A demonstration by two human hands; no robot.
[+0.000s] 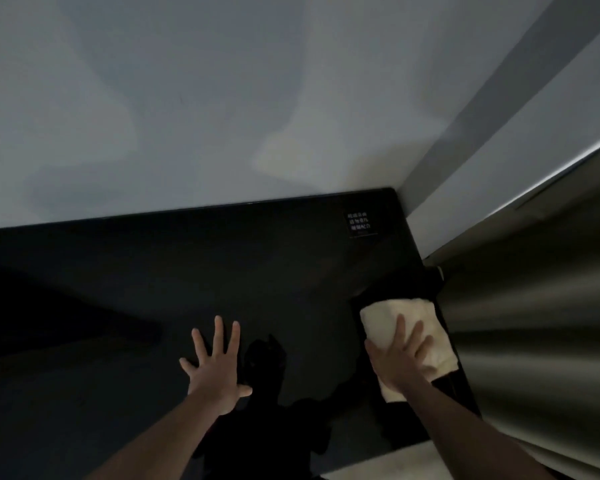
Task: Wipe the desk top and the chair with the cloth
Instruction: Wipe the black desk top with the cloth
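Note:
A glossy black desk top (153, 278) fills the lower half of the view, set against a pale wall. My right hand (400, 362) lies flat on a folded cream cloth (388, 317) and presses it onto the desk near its right edge. Fingers spread wide, my left hand (215, 365) rests flat on the bare desk surface at the centre and holds nothing. No chair is in view.
A small sticker with white characters (359, 223) sits at the desk's far right corner. A grey curtain (534, 306) hangs just right of the desk. The pale wall (222, 98) runs along the desk's far edge. A light floor patch (378, 462) shows below the desk's near right corner.

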